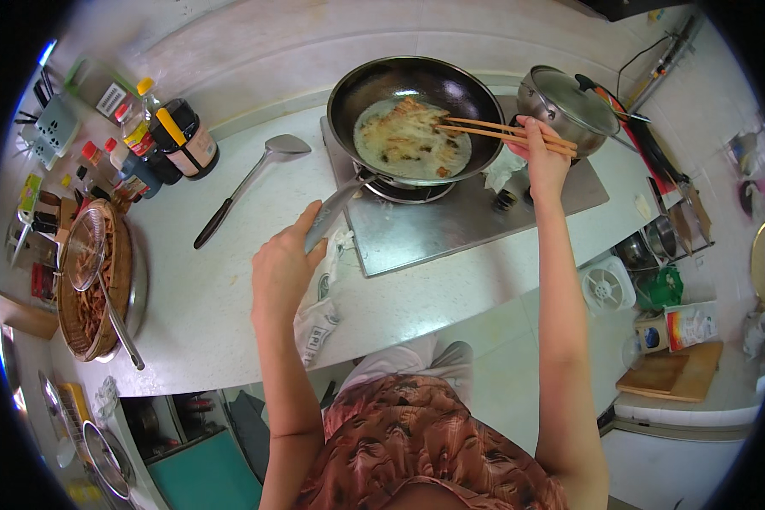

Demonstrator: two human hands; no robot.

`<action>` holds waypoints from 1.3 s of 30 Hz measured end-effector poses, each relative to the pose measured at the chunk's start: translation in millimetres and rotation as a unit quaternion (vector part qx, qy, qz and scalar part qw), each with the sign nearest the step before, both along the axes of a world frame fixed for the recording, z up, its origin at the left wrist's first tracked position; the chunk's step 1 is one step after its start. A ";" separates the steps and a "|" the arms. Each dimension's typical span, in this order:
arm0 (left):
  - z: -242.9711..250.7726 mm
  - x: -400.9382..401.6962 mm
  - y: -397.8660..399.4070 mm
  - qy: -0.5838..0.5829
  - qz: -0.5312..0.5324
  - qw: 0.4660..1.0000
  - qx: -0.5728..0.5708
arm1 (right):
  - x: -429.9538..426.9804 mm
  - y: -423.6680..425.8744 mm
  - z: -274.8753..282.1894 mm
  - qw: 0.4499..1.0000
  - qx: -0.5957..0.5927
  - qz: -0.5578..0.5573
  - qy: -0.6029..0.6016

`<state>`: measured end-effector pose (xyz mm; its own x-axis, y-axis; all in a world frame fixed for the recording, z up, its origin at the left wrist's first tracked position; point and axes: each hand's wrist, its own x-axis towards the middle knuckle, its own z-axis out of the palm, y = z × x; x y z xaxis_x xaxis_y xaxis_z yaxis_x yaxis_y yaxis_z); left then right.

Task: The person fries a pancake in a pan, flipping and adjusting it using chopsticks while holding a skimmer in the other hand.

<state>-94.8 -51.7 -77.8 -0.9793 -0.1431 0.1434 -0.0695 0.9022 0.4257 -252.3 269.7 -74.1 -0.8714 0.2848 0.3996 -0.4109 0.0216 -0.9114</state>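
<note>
A dark wok stands over a burner of the steel gas stove, its grey handle pointing down-left. My left hand grips that handle. Browned food pieces lie in pale, bubbling oil in the wok. Held in my right hand, a pair of wooden chopsticks reaches over the wok's right rim, tips at the food. Whether the tips pinch a piece, I cannot tell.
A metal spatula lies left of the wok. A lidded steel pot sits to the right. Sauce bottles line the back left. A wire skimmer rests on a wicker basket of brown food. A cloth hangs at the counter's front edge.
</note>
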 end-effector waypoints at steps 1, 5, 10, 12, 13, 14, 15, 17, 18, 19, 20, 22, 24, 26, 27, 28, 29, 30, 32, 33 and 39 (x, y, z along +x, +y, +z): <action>1.2 -0.3 0.8 -0.006 0.000 1.000 0.002 | -0.9 -3.2 -2.1 1.000 -0.023 -0.002 -0.004; -1.4 0.5 -2.1 0.002 -0.005 1.000 0.004 | 2.8 -5.7 -5.8 0.995 -0.102 0.004 -0.003; -6.5 -0.1 -5.0 0.009 -0.006 1.000 0.002 | 11.7 6.7 -7.8 0.993 -0.115 0.014 -0.024; -7.1 -0.1 -4.4 0.020 -0.010 1.000 0.002 | 14.5 12.7 -8.6 0.994 -0.109 0.012 -0.029; -6.5 -0.4 -3.7 0.018 -0.010 1.000 0.004 | 15.3 16.6 -9.8 0.993 -0.115 0.015 -0.029; -6.1 -0.5 -3.1 0.015 -0.009 1.000 0.006 | 16.3 19.1 -10.8 0.992 -0.122 0.019 -0.028; -5.6 -0.6 -2.6 0.015 -0.010 1.000 0.006 | 17.7 19.8 -10.7 0.992 -0.122 0.018 -0.028; -4.8 -0.8 -2.3 0.013 -0.008 1.000 0.003 | 21.2 21.1 -9.4 0.991 -0.128 0.003 -0.026; -4.9 -0.5 -2.5 0.013 -0.009 1.000 0.003 | 23.0 21.8 -8.9 0.991 -0.128 0.002 -0.027; -4.9 -0.3 -3.0 0.013 -0.008 1.000 0.002 | 25.1 22.9 -7.8 0.993 -0.118 0.002 -0.029; -4.7 -0.1 -3.2 0.013 -0.007 1.000 0.002 | 27.3 23.7 -6.6 0.994 -0.108 0.002 -0.031; -3.0 -0.5 -2.0 0.007 -0.005 1.000 0.009 | 32.2 23.6 -2.5 0.996 -0.081 -0.008 -0.029; -1.5 -0.7 -1.2 0.001 -0.002 1.000 0.018 | 36.5 22.5 -2.8 0.998 -0.054 -0.019 -0.026; -1.1 -0.7 -1.5 -0.010 0.003 1.000 0.018 | 40.9 20.7 -5.8 0.999 0.040 0.002 0.012; -1.3 -0.8 -1.2 -0.009 0.000 1.000 0.020 | 44.3 18.1 -5.5 0.999 0.043 0.000 0.012; -1.6 -0.4 -1.0 -0.004 -0.002 1.000 0.009 | 48.1 13.9 -5.2 0.997 0.077 0.003 0.023; -1.8 -0.2 -0.6 0.002 -0.003 1.000 -0.002 | 51.4 10.6 -5.0 0.993 0.112 0.005 0.033; -1.9 -0.1 -0.8 0.003 -0.005 1.000 -0.001 | 53.4 8.2 -6.3 0.990 0.135 0.013 0.041; -2.2 -0.1 -0.8 0.000 -0.004 1.000 0.003 | 58.4 5.5 -1.9 0.967 0.242 0.019 0.076; -1.8 0.0 -1.0 0.000 -0.004 1.000 0.003 | 61.6 2.7 2.2 0.932 0.343 0.028 0.109; -1.0 -0.2 -2.1 0.009 -0.010 1.000 0.003 | 70.9 -4.6 19.9 0.768 0.580 0.155 0.221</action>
<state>-95.0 -53.8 -78.8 -0.9793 -0.1248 0.1596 -0.0442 0.9005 0.4326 -181.5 265.0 -54.2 -0.5323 -0.6803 0.5038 -0.8236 0.5539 -0.1223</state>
